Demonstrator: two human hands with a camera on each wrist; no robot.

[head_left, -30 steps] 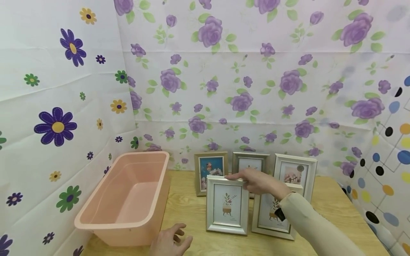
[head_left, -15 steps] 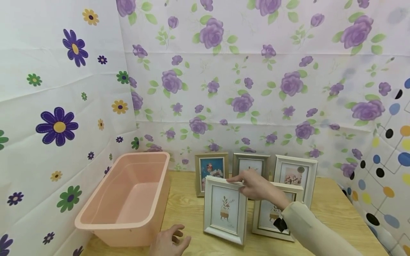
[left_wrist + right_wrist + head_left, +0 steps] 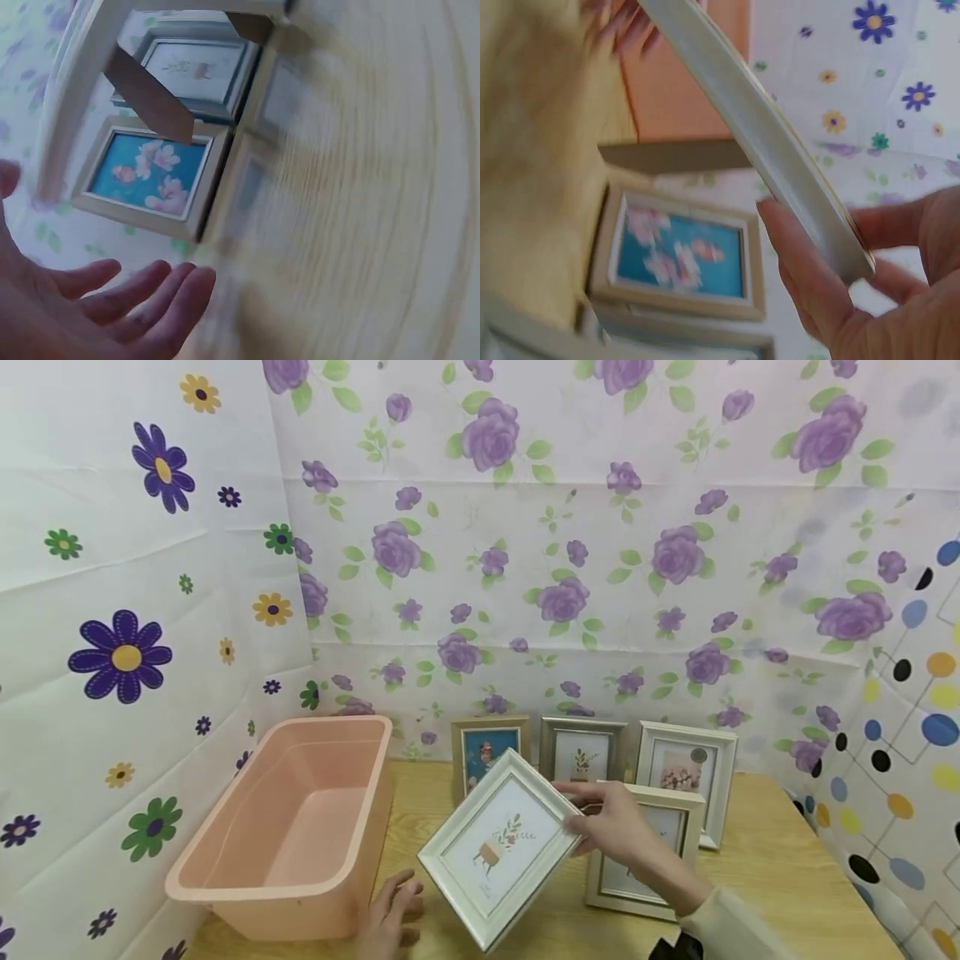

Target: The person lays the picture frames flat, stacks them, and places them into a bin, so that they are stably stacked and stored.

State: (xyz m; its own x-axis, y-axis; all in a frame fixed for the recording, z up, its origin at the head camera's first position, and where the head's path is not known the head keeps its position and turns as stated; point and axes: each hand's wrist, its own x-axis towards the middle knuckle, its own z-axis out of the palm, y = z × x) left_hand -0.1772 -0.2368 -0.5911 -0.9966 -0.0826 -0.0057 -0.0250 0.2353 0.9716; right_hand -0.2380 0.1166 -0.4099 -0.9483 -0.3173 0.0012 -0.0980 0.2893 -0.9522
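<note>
My right hand (image 3: 618, 831) pinches a white picture frame (image 3: 501, 852) by its right corner, thumb in front and fingers behind. The frame is lifted and tilted, and its print shows a potted plant. In the right wrist view the frame (image 3: 772, 135) appears edge-on between thumb and fingers. My left hand (image 3: 390, 914) is near the frame's lower left edge, fingers loosely bent and holding nothing. From the left wrist, the left hand (image 3: 127, 307) shows spread fingers, apart from the frame. A brown stand leg (image 3: 150, 97) sticks out from the held frame's back.
A pink plastic tub (image 3: 277, 893) stands on the left of the wooden table (image 3: 795, 868). Behind are a gold frame (image 3: 459, 768), a dark silver frame (image 3: 621, 752) and a white frame (image 3: 723, 785). A cream frame (image 3: 697, 827) stands behind the right hand. Patterned cloths (image 3: 480, 568) surround the table.
The right hand has lifted the white picture frame off the table and turned it clockwise, changing from fingers on its top edge to a pinch at its corner. The left hand has barely shifted.
</note>
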